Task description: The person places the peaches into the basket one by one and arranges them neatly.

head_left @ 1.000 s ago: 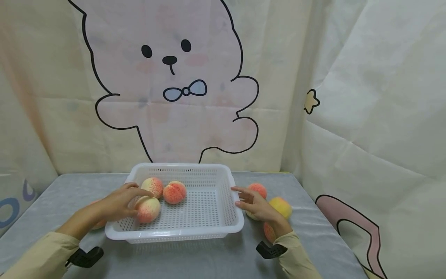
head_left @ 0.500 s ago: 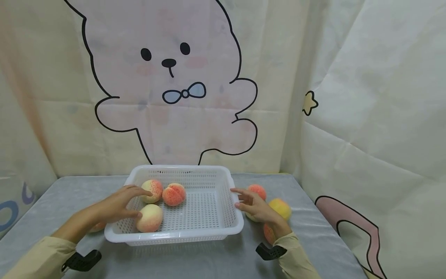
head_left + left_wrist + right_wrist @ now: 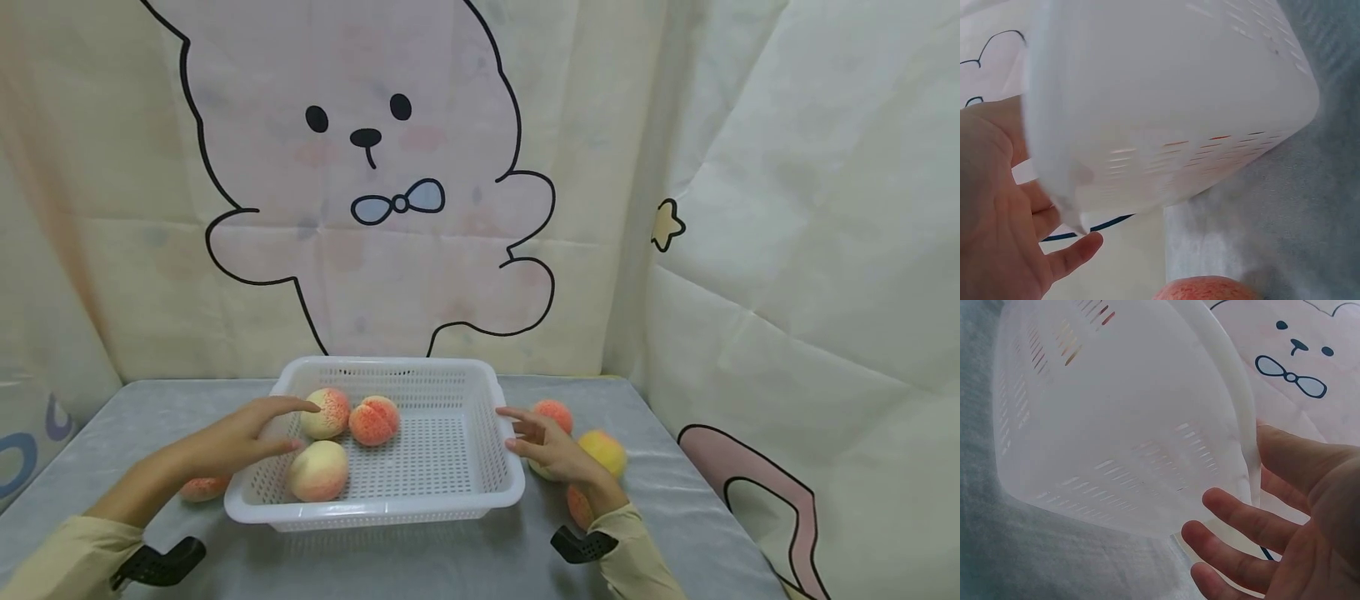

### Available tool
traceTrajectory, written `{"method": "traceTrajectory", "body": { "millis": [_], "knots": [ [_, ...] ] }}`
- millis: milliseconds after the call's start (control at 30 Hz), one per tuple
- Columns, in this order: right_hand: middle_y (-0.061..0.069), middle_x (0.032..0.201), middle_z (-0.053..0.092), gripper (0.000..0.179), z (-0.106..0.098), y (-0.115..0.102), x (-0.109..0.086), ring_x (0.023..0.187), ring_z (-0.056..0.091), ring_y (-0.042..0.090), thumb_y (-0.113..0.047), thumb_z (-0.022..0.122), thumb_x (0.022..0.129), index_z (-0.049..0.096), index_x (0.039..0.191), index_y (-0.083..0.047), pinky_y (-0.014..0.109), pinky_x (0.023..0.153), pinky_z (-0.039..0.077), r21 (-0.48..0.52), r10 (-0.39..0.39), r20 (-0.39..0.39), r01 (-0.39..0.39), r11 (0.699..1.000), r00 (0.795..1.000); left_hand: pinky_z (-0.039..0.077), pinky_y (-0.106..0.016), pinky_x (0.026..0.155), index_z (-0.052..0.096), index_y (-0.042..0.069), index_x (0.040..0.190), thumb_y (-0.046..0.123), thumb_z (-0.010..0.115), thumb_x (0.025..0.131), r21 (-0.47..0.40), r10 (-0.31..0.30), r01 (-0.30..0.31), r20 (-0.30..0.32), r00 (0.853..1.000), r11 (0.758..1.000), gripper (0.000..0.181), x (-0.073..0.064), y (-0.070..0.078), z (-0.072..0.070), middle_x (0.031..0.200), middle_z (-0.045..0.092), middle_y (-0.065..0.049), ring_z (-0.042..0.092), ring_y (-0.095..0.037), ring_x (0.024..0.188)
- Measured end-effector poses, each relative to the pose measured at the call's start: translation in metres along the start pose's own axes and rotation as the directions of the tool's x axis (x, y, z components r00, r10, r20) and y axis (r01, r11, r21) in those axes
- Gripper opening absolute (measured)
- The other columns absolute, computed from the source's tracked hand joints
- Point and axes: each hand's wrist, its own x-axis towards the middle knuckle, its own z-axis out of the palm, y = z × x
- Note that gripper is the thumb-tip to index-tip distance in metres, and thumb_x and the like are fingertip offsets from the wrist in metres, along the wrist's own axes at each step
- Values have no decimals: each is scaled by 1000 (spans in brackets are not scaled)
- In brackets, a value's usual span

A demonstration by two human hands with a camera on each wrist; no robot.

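Observation:
Within the white perforated plastic basket (image 3: pixel 360 502) lie three peaches: one speckled peach (image 3: pixel 328 414), one redder peach (image 3: pixel 375 421) and one pale peach (image 3: pixel 319 472) at the front left. My left hand (image 3: pixel 225 435) reaches over the basket's left rim, its fingers apart and holding nothing. Its fingertips are near the speckled and pale peaches. On the other side, my right hand (image 3: pixel 553 448) rests at the right rim. In the right wrist view, its loosely spread fingers (image 3: pixel 1235 512) lie outside the basket wall and its thumb meets the rim.
Several more fruits are on the grey cloth-covered table (image 3: pixel 390 567). A reddish peach (image 3: pixel 204 489) lies left of the basket; a red peach (image 3: pixel 555 414) and a yellow peach (image 3: pixel 604 452) are among those beside my right hand. A printed curtain (image 3: pixel 465 200) stands behind.
My left hand has let go of the pale peach, which now sits lower in the basket, and has drawn back to the left. The right hand stays at the rim.

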Motion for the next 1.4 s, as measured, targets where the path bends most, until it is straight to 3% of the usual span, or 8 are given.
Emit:
{"method": "traceTrajectory", "body": {
  "millis": [367, 533, 833, 1100, 1267, 1300, 1367, 1400],
  "knots": [
    [27, 143, 56, 59, -1, 2, -1, 121, 64, 19, -19, 62, 101, 40, 152, 1, 25, 95, 54, -37, -1, -8, 0, 999, 1000, 42, -75, 95, 54, 10, 143, 29, 68, 97, -30, -67, 66, -30, 997, 997, 52, -7, 1, -9, 148, 53, -24, 43, -56, 136],
    [24, 145, 56, 60, 0, 1, -1, 123, 64, 24, -20, 63, 101, 41, 153, -3, 24, 96, 54, -11, 30, -13, -30, 999, 999, 46, -71, 95, 53, 9, 144, 28, 65, 99, -18, -67, 66, -56, 996, 998, 50, -9, 0, -13, 147, 54, -24, 48, -54, 131],
    [28, 145, 54, 60, 0, -1, 1, 125, 62, 33, -17, 61, 102, 37, 154, 0, 24, 96, 54, 4, 12, -1, -12, 1000, 1000, 50, -68, 89, 50, 3, 145, 23, 64, 99, -15, -69, 68, -106, 992, 998, 52, -20, -9, -19, 147, 50, -31, 51, -55, 126],
    [31, 143, 54, 61, 0, 1, 0, 120, 65, 20, -17, 60, 102, 35, 154, 3, 25, 96, 54, 7, -15, 19, 15, 1000, 1000, 50, -68, 88, 49, 3, 146, 20, 62, 101, -45, -64, 59, -138, 988, 997, 50, -33, -19, -26, 145, 53, -27, 51, -54, 126],
    [29, 143, 54, 61, -1, -1, 1, 120, 64, 20, -18, 62, 102, 37, 154, 1, 24, 95, 54, 17, -1, 11, 0, 1000, 1000, 54, -63, 86, 51, 7, 145, 20, 61, 101, -12, -72, 71, -166, 984, 997, 47, -41, -30, -28, 144, 56, -23, 56, -41, 126],
    [28, 143, 55, 61, -1, -2, 0, 120, 64, 20, -19, 62, 101, 37, 154, 1, 23, 95, 54, 15, 6, 8, -7, 1000, 1000, 55, -58, 86, 52, 9, 145, 21, 62, 101, 0, -80, 82, -175, 981, 997, 46, -42, -32, -28, 143, 57, -22, 58, -33, 125],
    [28, 144, 55, 61, -1, -3, 0, 122, 64, 23, -19, 62, 101, 37, 154, 1, 24, 96, 53, 7, 11, 6, -11, 1000, 1000, 57, -52, 85, 53, 9, 144, 22, 63, 101, 15, -86, 91, -182, 980, 996, 46, -45, -35, -29, 143, 58, -21, 59, -31, 124],
    [28, 144, 55, 61, 0, -3, 0, 122, 64, 25, -20, 62, 101, 38, 154, 1, 24, 96, 54, 7, 14, 4, -14, 1000, 1000, 58, -48, 85, 53, 9, 144, 22, 63, 100, 17, -91, 95, -181, 979, 995, 46, -47, -38, -29, 143, 58, -21, 60, -22, 123]
  ]
}}
